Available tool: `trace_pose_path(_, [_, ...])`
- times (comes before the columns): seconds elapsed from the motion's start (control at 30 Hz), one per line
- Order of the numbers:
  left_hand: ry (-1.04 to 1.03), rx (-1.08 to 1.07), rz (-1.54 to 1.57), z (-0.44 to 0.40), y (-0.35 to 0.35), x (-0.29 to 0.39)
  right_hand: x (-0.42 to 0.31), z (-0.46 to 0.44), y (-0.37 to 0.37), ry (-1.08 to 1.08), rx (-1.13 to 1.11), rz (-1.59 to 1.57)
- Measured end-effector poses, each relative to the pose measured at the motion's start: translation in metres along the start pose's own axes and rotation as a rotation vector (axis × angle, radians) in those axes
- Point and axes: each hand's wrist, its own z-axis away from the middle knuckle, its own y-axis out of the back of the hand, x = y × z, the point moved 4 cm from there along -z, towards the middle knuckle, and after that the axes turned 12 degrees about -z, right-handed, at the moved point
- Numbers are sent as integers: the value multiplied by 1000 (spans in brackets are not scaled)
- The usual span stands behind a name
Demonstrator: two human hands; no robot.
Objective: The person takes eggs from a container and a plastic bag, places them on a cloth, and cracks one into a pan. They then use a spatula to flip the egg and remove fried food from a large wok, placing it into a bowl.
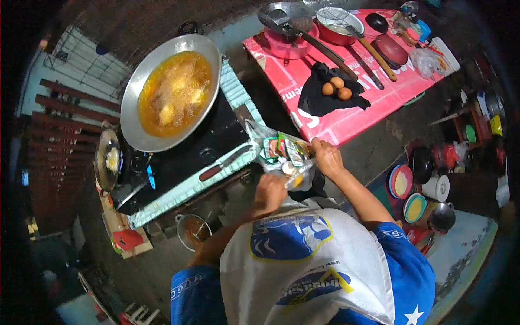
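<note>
A clear plastic bag full of small seasoning sachets hangs between my hands at the stove's corner. My left hand is closed on the near side of the bag, its fingertips partly hidden. On the far side, my right hand pinches the bag's edge beside the pink table. Among the sachets a pale round item shows, its kind unclear. A knife with a brown handle lies along the stove edge, left of the bag.
A large wok of bubbling oil with food frying stands on the stove. A smaller pan sits to its left. Three eggs rest on black cloth on the pink table. A pot stands below left.
</note>
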Motion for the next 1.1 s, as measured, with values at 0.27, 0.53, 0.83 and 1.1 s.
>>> trace_pose_path(0.27, [155,-385,-251,-2,-38,-6,17,-21,-18,287,-277,-25])
trace_pose_path(0.53, [139,-116,-216,6,-22,16,-13,-25,-86,750,-511,-285])
trace_pose_path(0.83, [494,-518,168,47,-60,-19,-47,-11,-157,674,-997,-72])
trace_pose_path(1.1, [201,51,201,45,-15,-12,-72,-24,-51,606,-824,-207])
